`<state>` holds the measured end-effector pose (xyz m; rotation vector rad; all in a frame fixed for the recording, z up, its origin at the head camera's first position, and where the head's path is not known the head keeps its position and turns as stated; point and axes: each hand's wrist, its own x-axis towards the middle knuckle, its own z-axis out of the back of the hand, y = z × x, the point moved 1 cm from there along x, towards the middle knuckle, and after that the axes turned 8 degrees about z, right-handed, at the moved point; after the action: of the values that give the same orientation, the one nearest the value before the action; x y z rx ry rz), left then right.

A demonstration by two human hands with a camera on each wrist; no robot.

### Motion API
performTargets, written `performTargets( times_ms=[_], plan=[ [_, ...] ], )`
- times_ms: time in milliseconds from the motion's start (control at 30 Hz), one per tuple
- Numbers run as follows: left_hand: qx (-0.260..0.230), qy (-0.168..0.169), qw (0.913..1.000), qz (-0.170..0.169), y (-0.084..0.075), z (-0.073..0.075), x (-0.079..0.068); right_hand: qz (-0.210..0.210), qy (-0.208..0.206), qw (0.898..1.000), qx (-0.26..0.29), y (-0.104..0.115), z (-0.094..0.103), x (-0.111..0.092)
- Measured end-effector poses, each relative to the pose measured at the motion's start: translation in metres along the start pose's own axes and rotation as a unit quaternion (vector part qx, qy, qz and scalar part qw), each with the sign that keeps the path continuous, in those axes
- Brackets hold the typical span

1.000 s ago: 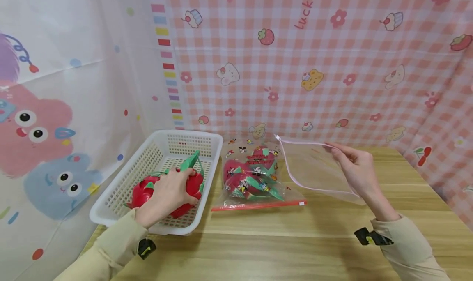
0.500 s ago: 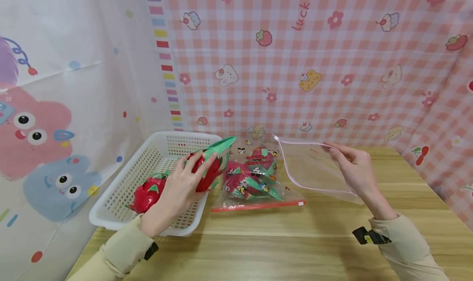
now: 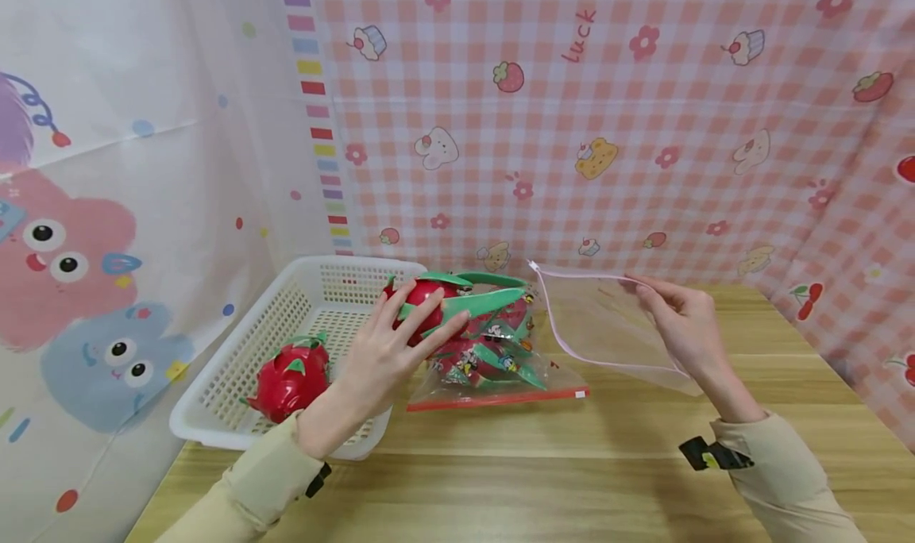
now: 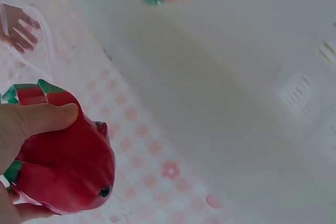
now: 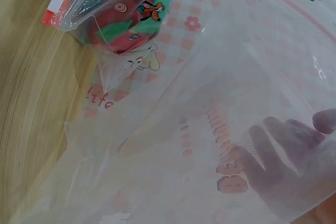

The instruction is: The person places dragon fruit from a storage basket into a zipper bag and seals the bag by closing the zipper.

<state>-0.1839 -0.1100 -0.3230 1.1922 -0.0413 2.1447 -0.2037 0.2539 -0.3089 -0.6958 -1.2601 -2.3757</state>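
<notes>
My left hand (image 3: 382,360) grips a red dragon fruit (image 3: 429,295) with long green scales, held above the basket's right side and overlapping the filled bag in the head view. Up close in the left wrist view, the thumb lies across the fruit's shiny skin (image 4: 68,171). At the right, my right hand (image 3: 682,329) pinches the rim of a clear zip bag (image 3: 600,325) with a pale pink zipper, its mouth spread wide toward the left. Through the film in the right wrist view, several fingers (image 5: 273,153) show blurred behind the plastic.
A white perforated basket (image 3: 207,376) stands at the left with another dragon fruit (image 3: 293,376) inside. Between basket and open bag lies a printed zip bag (image 3: 443,392) with a red zipper and several dragon fruits in it. A checked cloth (image 3: 500,130) hangs behind the wooden table (image 3: 529,471).
My left hand has lifted the dragon fruit out of the basket and carried it to the right. One dragon fruit stays behind in the basket. My right hand keeps its hold on the bag.
</notes>
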Motion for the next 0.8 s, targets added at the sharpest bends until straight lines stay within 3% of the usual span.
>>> performTargets(
  times_ms=[233,400,800],
  plan=[
    [-0.007,-0.039,0.9984,-0.041,-0.013,-0.005,0.014,0.0,0.0,1.0,0.005,0.001,0.0,0.002],
    [-0.004,-0.032,0.9972,-0.067,-0.022,-0.007,0.024,0.003,-0.002,1.0,0.013,0.003,-0.001,0.002],
    [0.077,-0.069,0.9873,-0.121,-0.048,-0.013,0.049,0.006,0.005,1.0,0.002,0.01,-0.002,0.001]
  ],
)
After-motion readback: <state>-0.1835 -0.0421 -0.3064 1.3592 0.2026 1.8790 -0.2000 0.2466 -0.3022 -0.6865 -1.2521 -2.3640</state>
